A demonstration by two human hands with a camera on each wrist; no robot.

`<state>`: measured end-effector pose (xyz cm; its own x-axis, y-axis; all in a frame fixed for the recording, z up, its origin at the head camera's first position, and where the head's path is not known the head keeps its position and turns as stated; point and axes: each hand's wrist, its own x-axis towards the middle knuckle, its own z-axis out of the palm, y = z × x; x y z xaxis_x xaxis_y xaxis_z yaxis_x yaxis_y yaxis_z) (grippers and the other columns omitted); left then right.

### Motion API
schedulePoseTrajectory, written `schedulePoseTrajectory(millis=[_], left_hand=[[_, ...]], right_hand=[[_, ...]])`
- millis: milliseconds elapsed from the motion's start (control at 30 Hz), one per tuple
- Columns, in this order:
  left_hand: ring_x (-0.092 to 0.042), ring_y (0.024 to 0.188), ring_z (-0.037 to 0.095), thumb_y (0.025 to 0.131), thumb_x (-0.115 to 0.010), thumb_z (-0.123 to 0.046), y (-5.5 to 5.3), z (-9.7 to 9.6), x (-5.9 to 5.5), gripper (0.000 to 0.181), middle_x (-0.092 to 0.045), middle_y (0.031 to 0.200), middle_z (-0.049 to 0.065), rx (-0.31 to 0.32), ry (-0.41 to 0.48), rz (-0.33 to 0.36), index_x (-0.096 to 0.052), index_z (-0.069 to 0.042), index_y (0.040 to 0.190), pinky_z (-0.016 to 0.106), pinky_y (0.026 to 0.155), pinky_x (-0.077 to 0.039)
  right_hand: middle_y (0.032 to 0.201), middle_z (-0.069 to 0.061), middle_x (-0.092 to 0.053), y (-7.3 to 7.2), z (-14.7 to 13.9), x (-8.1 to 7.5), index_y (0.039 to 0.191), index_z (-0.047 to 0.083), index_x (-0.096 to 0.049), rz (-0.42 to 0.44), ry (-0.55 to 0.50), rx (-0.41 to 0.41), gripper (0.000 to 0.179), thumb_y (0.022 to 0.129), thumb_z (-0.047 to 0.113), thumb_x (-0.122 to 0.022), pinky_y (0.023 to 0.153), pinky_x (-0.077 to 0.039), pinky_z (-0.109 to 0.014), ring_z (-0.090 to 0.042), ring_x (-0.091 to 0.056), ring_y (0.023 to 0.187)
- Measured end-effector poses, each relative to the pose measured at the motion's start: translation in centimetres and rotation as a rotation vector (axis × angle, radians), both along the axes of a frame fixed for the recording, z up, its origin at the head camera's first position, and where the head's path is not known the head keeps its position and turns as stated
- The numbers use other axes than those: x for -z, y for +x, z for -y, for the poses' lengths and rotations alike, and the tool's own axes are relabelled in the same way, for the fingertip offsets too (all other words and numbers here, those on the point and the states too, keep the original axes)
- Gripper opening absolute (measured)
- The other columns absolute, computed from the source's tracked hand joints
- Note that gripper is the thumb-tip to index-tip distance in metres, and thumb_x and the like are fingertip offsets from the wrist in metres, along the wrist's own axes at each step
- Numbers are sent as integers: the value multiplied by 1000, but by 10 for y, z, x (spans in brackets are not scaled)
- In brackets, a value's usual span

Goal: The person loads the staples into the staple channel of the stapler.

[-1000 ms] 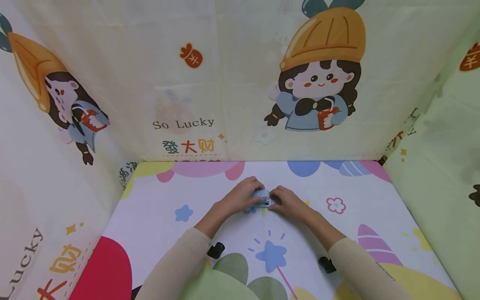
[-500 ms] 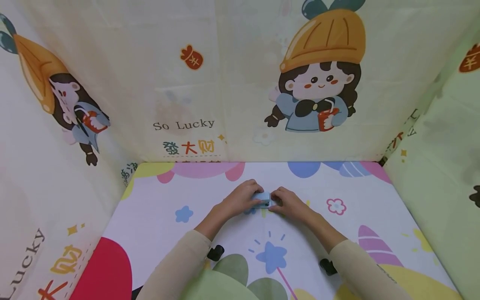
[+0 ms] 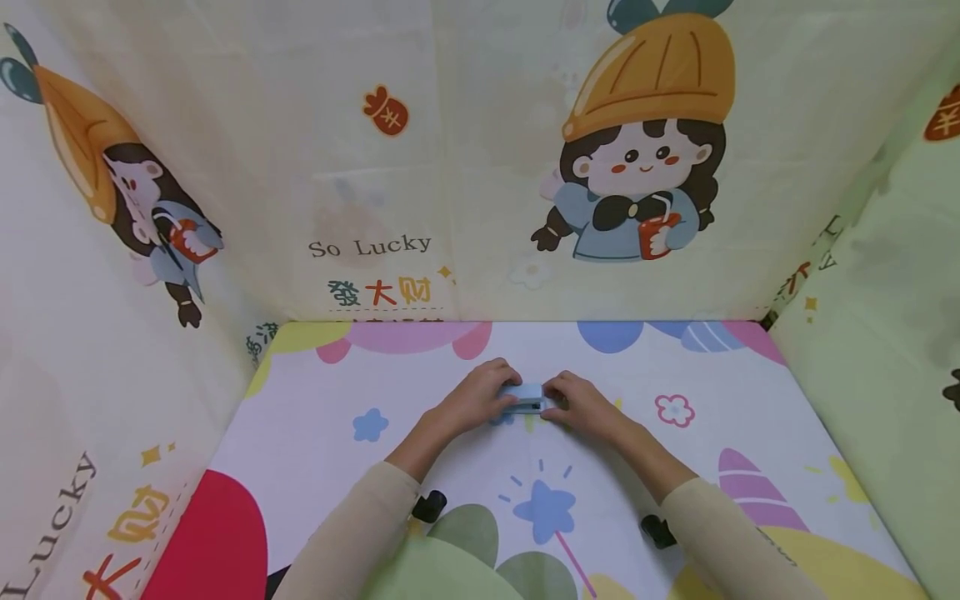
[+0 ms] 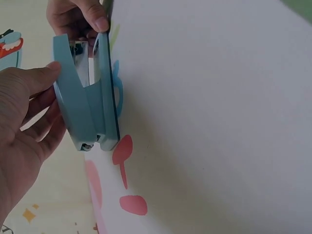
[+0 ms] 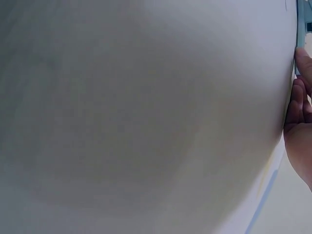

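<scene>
A light blue stapler (image 3: 522, 394) stands on the tabletop, its front end facing right in the head view. My left hand (image 3: 477, 393) grips the upper arm from the rear, and the left wrist view shows the thumb of that left hand (image 4: 24, 107) along the arm. Between arm and base the stapler (image 4: 85, 102) gapes, with the metal magazine visible inside. At the front end my right hand (image 3: 581, 406) pinches the tip of the base, thumb on it and fingers curled behind. In the right wrist view only part of the right hand (image 5: 300, 107) appears at the edge.
The table (image 3: 450, 483) has a white cover printed with stars, flowers and coloured shapes. Printed cloth walls (image 3: 480, 167) enclose it at the back and both sides. A black wrist device (image 3: 431, 506) sits on the left sleeve, another black device (image 3: 657, 531) on the right.
My left hand has shifted slightly left, so more of the stapler shows between the hands. My right hand stays at the stapler's front end.
</scene>
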<state>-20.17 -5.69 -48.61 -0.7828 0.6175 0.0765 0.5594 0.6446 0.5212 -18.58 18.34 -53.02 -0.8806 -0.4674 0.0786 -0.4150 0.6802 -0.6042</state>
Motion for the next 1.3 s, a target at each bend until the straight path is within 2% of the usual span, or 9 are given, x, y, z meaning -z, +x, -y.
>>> schedulePoseTrajectory(millis=[200, 467, 733, 1000, 1300], left_hand=[[-63, 105, 19, 94, -76, -13, -1, -3, -1, 25, -68, 113, 6, -13, -7, 16, -72, -5, 117, 35, 100, -53], [-63, 104, 20, 94, -76, -13, -3, -9, -1, 24, -67, 110, 6, 1, -62, -21, -73, -5, 115, 34, 96, -53], [-63, 102, 24, 93, -76, -13, 2, -11, -3, 22, -67, 109, 7, 10, -98, -75, -73, -4, 114, 36, 94, -53], [-61, 101, 21, 95, -76, -15, 5, -13, -2, 22, -66, 110, 5, -1, -140, -92, -73, -6, 114, 31, 92, -52], [-60, 101, 19, 95, -76, -17, 7, -14, 1, 23, -66, 111, 4, -8, -183, -105, -73, -7, 116, 29, 92, -52]], right_hand=[[104, -4, -64, -2, -2, -1, 116, 3, -70, 14, 9, -4, 36, 88, 21, -84, 86, -55, -34, -15, -59, 94], [104, -5, -64, -4, -4, -2, 115, 2, -70, 6, 4, -5, 36, 87, 21, -84, 86, -54, -37, -16, -60, 94], [105, -6, -65, -3, -2, -5, 116, 1, -69, 33, 10, 9, 38, 87, 20, -84, 87, -54, -37, -17, -61, 95], [105, -4, -64, -3, -2, -2, 116, 3, -69, 63, 1, 18, 37, 86, 19, -84, 86, -54, -35, -15, -59, 94], [104, -3, -64, -4, -2, 1, 115, 4, -70, 59, 4, 11, 37, 86, 20, -85, 85, -53, -34, -14, -58, 93]])
